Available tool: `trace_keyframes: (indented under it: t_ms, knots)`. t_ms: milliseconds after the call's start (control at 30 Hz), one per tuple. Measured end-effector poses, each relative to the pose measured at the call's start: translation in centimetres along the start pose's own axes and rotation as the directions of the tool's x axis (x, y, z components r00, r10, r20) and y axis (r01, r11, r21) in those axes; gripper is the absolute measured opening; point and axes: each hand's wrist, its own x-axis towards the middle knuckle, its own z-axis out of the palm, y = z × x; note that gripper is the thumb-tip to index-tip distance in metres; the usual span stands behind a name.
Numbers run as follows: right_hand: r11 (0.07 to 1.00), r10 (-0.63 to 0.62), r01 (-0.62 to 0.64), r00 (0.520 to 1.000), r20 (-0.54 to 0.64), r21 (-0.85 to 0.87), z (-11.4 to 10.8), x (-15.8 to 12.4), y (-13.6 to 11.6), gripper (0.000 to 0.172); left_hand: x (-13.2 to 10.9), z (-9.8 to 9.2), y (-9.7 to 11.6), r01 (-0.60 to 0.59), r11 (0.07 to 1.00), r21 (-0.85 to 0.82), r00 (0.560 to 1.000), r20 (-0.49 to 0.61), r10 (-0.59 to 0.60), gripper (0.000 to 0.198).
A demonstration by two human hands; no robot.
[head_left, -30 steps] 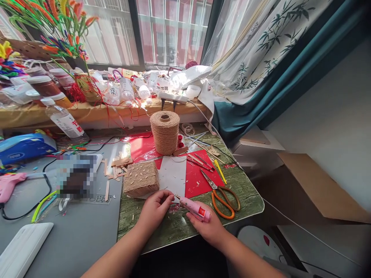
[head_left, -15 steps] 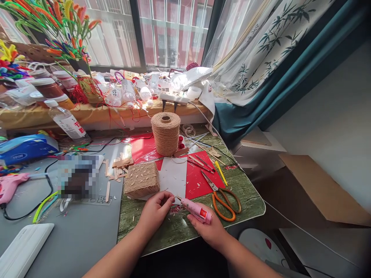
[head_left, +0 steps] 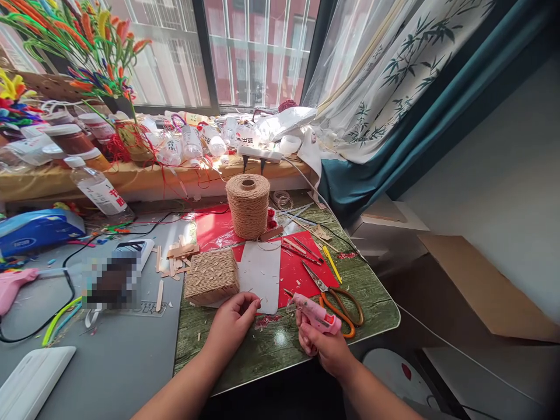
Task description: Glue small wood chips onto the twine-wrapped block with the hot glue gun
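My right hand (head_left: 326,344) is wrapped around a pink hot glue gun (head_left: 317,314), its nozzle pointing up and left. In the pinched fingertips of my left hand (head_left: 236,318) is a small pale sliver (head_left: 261,301), too small to name surely. Just beyond that hand sits a twine-wrapped box (head_left: 212,275) with several small pale pieces on its top. A white sheet (head_left: 261,274) lies partly under the box. Orange-handled scissors (head_left: 335,297) rest open behind the glue gun, partly hidden by it.
A large twine spool (head_left: 248,207) stands behind the box. Wooden sticks (head_left: 178,256) lie to its left. On the red paper (head_left: 301,262) are pens, with a yellow cutter (head_left: 332,265) alongside. Bottles, jars and a power strip (head_left: 260,154) line the sill; another pink glue gun (head_left: 15,286) lies far left.
My right hand has drawn the glue gun right and down, away from my left fingertips. The left hand keeps its pinch in nearly the same place. The view has shifted slightly.
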Motion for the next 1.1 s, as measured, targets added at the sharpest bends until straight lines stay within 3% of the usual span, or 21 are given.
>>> trace_keyframes:
  t_ms: [133,367,500,700,867,967,1033,1100]
  knots:
    - [0.994,0.016,-0.008,0.997,-0.079,0.111,0.0,0.5,-0.2,0.032,0.0,0.0,0.3,0.008,1.000,0.028,1.000,-0.005,-0.008,0.030]
    - [0.999,0.022,-0.021,1.000,-0.016,0.050,0.1,0.5,-0.1,0.031,0.0,0.0,0.0,-0.006,0.999,0.036,1.000,-0.006,0.006,0.029]
    - [0.991,0.025,-0.023,1.000,-0.009,0.134,-0.1,0.5,-0.5,0.028,0.0,0.0,-0.1,-0.009,1.000,0.025,1.000,-0.014,0.009,0.027]
    - [0.943,0.051,-0.089,0.991,0.124,0.320,-1.3,0.9,-1.4,0.024,-0.1,0.3,-0.1,0.011,0.999,-0.031,1.000,-0.022,-0.012,0.026]
    - [0.902,0.036,-0.081,0.993,0.112,0.424,-1.9,0.8,-1.4,0.031,-0.3,0.2,0.4,0.009,1.000,-0.030,0.999,-0.044,-0.010,0.026]
    - [0.901,0.031,-0.081,0.992,0.124,0.425,-1.7,0.6,-1.4,0.030,-1.2,-0.6,1.5,-0.059,0.998,0.022,0.996,-0.063,0.060,0.024]
    - [0.902,0.031,-0.085,0.991,0.133,0.424,-1.6,0.6,-1.4,0.029,-2.1,-1.9,2.6,-0.163,0.980,0.115,0.981,-0.083,0.173,0.019]
    - [0.905,0.036,-0.091,0.990,0.138,0.417,-1.5,0.6,-1.4,0.028,-2.9,-3.9,3.7,-0.288,0.924,0.250,0.940,-0.112,0.323,0.014]
